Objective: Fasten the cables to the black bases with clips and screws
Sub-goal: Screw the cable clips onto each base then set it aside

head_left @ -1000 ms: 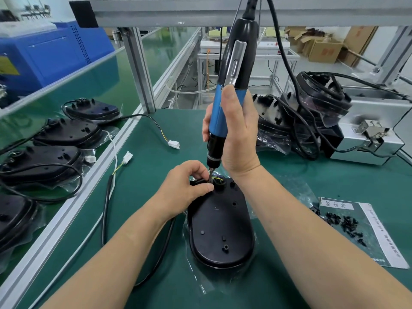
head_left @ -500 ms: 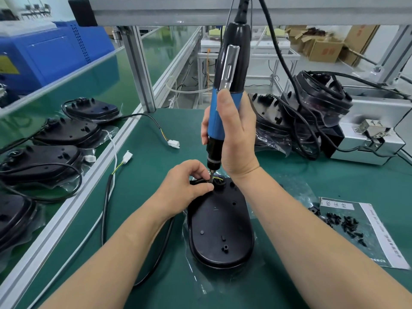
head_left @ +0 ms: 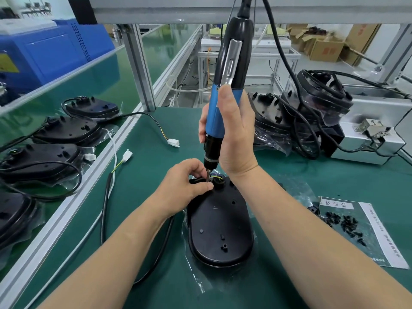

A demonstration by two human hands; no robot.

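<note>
A black oval base point(head_left: 219, 228) lies upside down on the green mat in front of me. My right hand point(head_left: 234, 134) grips a blue and black electric screwdriver point(head_left: 225, 90) held upright, its bit down at the far end of the base. My left hand point(head_left: 186, 186) pinches the clip and cable at that spot, right beside the bit; the clip itself is hidden by my fingers. Coloured wires point(head_left: 217, 176) show there. The black cable point(head_left: 160, 248) runs off under my left forearm.
Loose black screws point(head_left: 344, 226) lie on a plastic bag at the right. A pile of bases with cables point(head_left: 296, 126) sits at the back right beside a metal box point(head_left: 370, 139). Several bases point(head_left: 66, 130) lie on the conveyor at the left, past an aluminium rail point(head_left: 73, 197).
The screwdriver has tilted and shifted slightly left while its bit stays at the same spot. My left hand keeps its pinch.
</note>
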